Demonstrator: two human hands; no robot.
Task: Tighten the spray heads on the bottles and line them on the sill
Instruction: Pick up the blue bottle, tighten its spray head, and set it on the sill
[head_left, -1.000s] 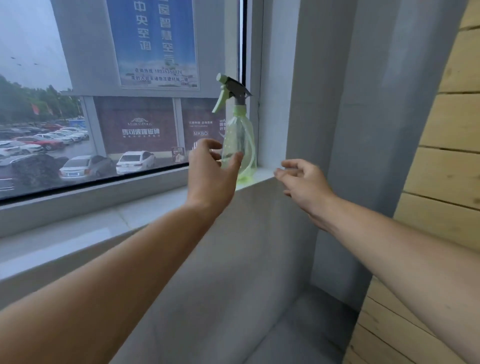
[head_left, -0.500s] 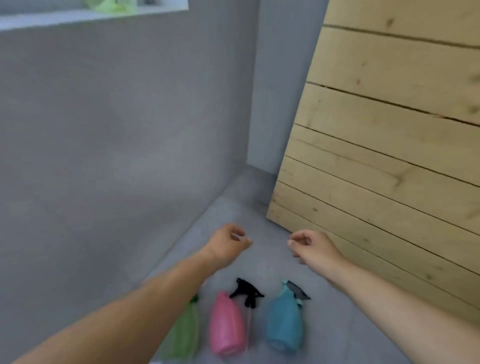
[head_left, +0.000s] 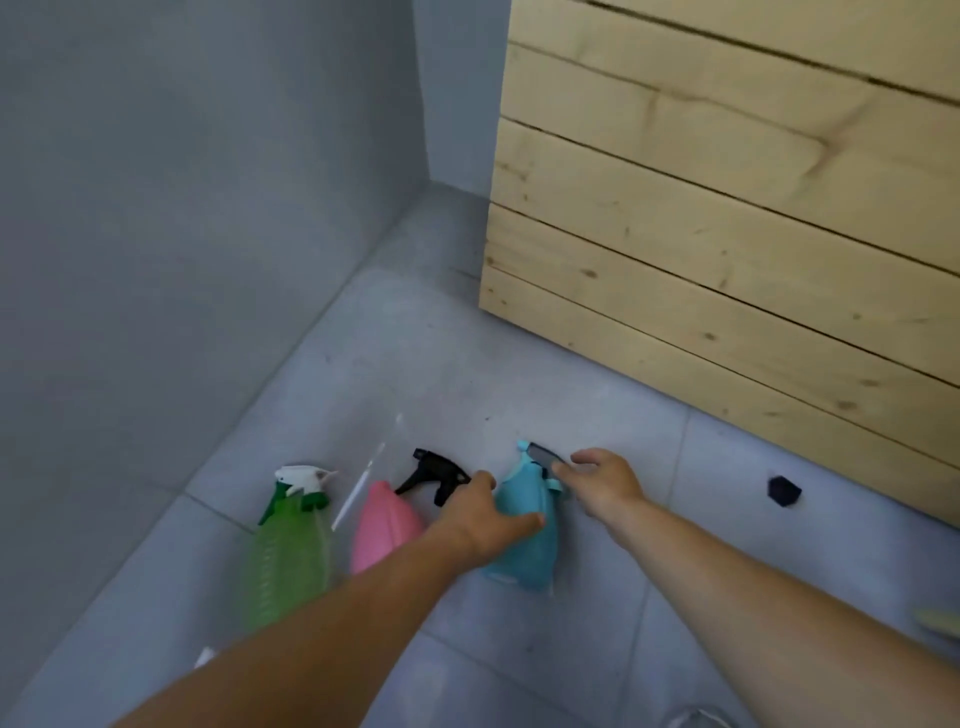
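Both hands meet on the blue bottle (head_left: 524, 540), a smooth, rounded plastic flask lying on its side on the grey tiled floor (head_left: 597, 415). The left hand (head_left: 480, 522) wraps the bottle's belly, thumb laid across the front and fingers curled over the far side, so it grasps the bottle. The right hand (head_left: 605, 486) pinches the bottle's spray head (head_left: 543, 460), a blue and dark grey angular piece at the far end of the flask; fingertips close on it, though blur hides how firmly.

Just left of the left hand's grip lies the pink bottle (head_left: 384, 525), matte and pear-shaped, with its black spray head (head_left: 434, 470) loose on the floor just beyond the left knuckles, its clear thin tube (head_left: 358, 491) running past the pink neck. Further left lies the green bottle (head_left: 288, 556), translucent and ribbed, capped with a white and green trigger (head_left: 301, 483). Right of the right hand, well apart, sits a small dark angular piece (head_left: 784, 489) near the pale, knotty wooden planks (head_left: 727, 208). A smooth grey wall (head_left: 182, 208) rises beyond.

Half a second ago both hands hovered empty and loosely curled above the bottles; now they have dropped onto the blue one. The view has tipped lower, and the sill no longer shows.
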